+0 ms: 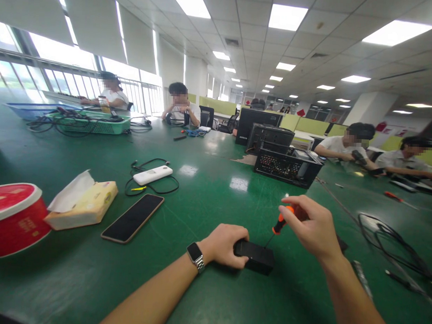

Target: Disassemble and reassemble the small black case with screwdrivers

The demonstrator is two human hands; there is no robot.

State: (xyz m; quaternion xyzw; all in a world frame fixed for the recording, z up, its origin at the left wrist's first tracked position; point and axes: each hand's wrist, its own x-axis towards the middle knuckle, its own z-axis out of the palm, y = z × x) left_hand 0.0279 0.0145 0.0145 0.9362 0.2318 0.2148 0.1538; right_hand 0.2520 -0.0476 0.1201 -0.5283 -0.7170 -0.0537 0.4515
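Note:
My left hand (228, 246) is wrapped round one end of a black rectangular box (260, 259) and holds it on the green table. What kind of device the box is, I cannot tell. Above it, my right hand (308, 223) has its fingers closed round the top of a screwdriver (279, 225) with an orange and black handle. The screwdriver leans slightly, and its thin shaft reaches down to the box's top face near the far edge. A watch (195, 255) with a metal band sits on my left wrist.
Left of my hands lie a phone (133, 218), a white power bank (153, 175) with a black cable, a tissue pack (85, 201) and a red tub (15, 220). An open computer case (287, 165) stands ahead. Black cables (395, 241) lie right. Several people sit around the table.

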